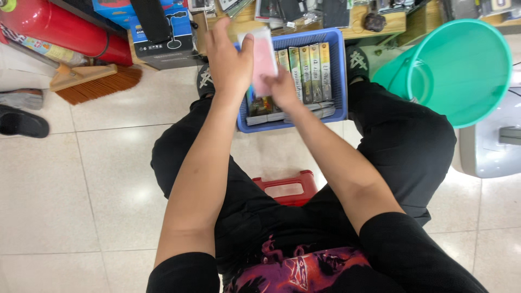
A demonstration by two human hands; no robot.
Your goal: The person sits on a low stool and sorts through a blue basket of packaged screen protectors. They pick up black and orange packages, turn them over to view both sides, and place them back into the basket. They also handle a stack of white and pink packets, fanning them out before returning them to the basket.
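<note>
Down on the tiled floor (65, 184), both hands, left hand (228, 59) and right hand (282, 89), are gripping a pink packet (264, 57) over the blue basket (339, 81) full of upright boxes (309, 70).

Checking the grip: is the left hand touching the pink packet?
Touching. The head view shows the left hand with its thumb pressed on the pink packet.

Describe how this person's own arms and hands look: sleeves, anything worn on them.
Both arms are bare from the upper arm down, ending in short black sleeves. The left hand and the right hand wear no gloves; no watch, bracelet or ring shows on wrists or fingers from this view. The black top carries a purple and red print on the front.
</note>
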